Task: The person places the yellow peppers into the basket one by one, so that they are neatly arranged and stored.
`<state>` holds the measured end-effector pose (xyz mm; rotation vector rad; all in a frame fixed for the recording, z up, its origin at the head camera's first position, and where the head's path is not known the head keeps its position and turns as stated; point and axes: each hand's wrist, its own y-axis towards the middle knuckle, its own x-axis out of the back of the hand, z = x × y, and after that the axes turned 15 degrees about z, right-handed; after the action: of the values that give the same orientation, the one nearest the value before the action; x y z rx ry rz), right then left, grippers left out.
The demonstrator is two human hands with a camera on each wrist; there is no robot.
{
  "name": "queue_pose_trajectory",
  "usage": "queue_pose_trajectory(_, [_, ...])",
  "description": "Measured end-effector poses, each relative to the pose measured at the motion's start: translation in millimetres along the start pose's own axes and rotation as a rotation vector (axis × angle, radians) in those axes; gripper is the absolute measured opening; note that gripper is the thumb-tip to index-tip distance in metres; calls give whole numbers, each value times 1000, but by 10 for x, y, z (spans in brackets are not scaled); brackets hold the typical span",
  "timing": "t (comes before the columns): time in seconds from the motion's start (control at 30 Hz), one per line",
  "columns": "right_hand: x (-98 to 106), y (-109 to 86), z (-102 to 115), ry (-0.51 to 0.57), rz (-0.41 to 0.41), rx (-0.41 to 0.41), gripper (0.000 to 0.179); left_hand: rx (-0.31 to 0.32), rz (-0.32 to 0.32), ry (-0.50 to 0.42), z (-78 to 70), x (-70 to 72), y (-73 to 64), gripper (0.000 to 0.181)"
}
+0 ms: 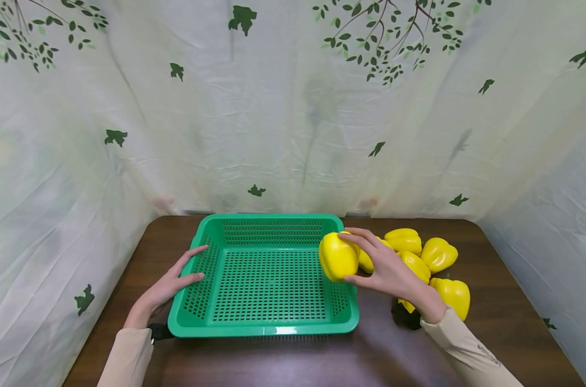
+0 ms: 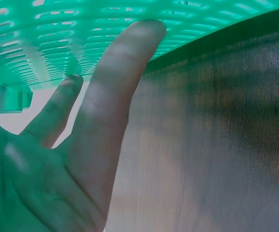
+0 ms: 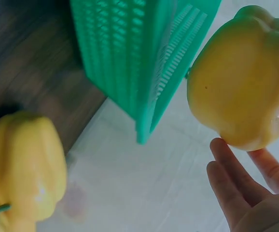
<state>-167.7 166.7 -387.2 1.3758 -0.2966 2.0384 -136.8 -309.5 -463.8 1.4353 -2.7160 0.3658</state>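
Fingertips and thumb of the right hand [image 1: 386, 270] pinch a yellow pepper [image 1: 338, 257], spread to the width of its body; the pepper is off the table. I take 12 o'clock as the far table edge in the head view. On that dial the pepper lies at 9 o'clock from the palm. Its long axis runs roughly 12 to 6, only slightly longer than it is wide.

Governing relation: the pepper overlaps the right side of the green basket [image 1: 264, 329], with the basket floor between 8 and 9 o'clock from it. I judge the basket's right rim to be the obstacle on that line; I cannot read the pepper's height above it. The right hand is clearly the nearer one to the pepper.

The left hand [image 1: 163, 286] is at the basket's 9 o'clock side. Its thumb and one finger are extended and spread at the left wall, apparently touching it; I see no grasp.

One partly hidden pepper [image 1: 367, 263] shows just behind the right hand. Other loose peppers [image 1: 439, 255] lie on the table [image 1: 511, 333] from 1 to 4 o'clock of that hand, some beneath the forearm. A leaf-patterned curtain [image 1: 273, 129] closes off 12 o'clock.
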Motion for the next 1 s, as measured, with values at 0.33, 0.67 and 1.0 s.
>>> queue_pose_trajectory(0.33, [-85,297,88,25,42,18,77,3,-6,6,7,1,12,67])
queue_pose_trajectory(0.67, [-186,560,191,79,78,7,76,6,0,-17,3,3,12,67])
queue_pose_trajectory(1.0, [-328,826,313,99,102,22,73,18,-9,-6,10,3,11,66])
